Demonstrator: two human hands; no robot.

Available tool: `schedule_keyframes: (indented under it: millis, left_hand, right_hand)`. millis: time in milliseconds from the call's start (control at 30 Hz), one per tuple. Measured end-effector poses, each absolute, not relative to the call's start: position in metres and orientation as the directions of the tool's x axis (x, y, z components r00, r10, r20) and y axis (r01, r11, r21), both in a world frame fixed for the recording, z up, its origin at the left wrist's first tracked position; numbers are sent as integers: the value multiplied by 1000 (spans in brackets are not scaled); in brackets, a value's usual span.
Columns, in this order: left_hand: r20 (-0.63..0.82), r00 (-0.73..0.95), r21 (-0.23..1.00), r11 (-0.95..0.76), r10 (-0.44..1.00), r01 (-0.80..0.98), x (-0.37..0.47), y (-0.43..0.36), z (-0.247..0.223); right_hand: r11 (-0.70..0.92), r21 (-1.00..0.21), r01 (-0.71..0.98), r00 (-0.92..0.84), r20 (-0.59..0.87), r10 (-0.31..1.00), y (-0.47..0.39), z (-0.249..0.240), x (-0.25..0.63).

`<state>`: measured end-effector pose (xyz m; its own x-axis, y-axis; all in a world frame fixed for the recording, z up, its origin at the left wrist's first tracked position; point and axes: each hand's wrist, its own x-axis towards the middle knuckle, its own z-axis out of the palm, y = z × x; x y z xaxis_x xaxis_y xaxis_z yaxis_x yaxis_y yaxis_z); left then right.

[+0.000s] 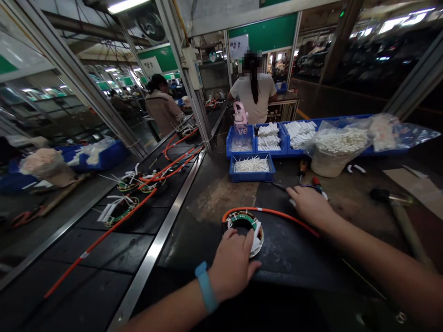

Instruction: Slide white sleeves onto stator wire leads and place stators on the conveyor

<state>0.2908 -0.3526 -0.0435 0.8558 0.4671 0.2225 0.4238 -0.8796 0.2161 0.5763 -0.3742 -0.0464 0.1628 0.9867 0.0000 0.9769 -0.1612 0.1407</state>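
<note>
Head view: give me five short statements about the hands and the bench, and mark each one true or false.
1. The left hand rests on the wound ring coil. True.
2. The left wrist wears a red band. False: the wristband is blue.
3. The right hand grips the hammer. False: the hammer lies apart to its right; the hand lies flat on the bench by a red-handled tool.
4. An orange cable runs from the coil. True.
5. The small blue bin is empty. False: it holds white sticks.
</note>
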Motion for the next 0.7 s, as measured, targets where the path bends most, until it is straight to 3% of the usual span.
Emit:
schedule_keyframes:
  millis: [100,267,333,367,433,467,533,600,700]
  left_hand:
    - [388,789,256,-878,476,404,290,-359,-65]
    - [583,707,289,-916,400,280,291,-341,-76]
    - [591,727,279,-934,351,224,290,-333,-77]
    - [589,739,272,-941,328,201,288,-330,-78]
    - [580,760,263,-951,292,164,286,-322,-78]
    - [573,770,268,-952,281,148,285,-320,-76]
    - [550,786,306,-944,282,125,284,-318,-68]
    - [528,788,382,-917,316,111,287,-327,-57]
    - [446,811,657,-754,379,-9,299,-364,-53]
  right_hand:
    - [-139,35,990,142,-133,981,-380,-55,554]
    - [-285,-61,957,264,-234,936,-404,-73,564]
    - [-358,-191,914,319,-205,925,-415,-70,574]
    - [-373,-317,872,328,-188,926,-420,-65,576]
    - [-367,-650,665,331,-184,925,-430,-47,572]
    - [-343,-806,483,320,-202,926,-435,-35,565]
    - [-266,-963,32,274,-248,929,-441,-7,544]
    - [-128,-931,-343,223,-213,951,-439,19,517]
    - [37,-769,-638,231,-146,962,-419,42,482]
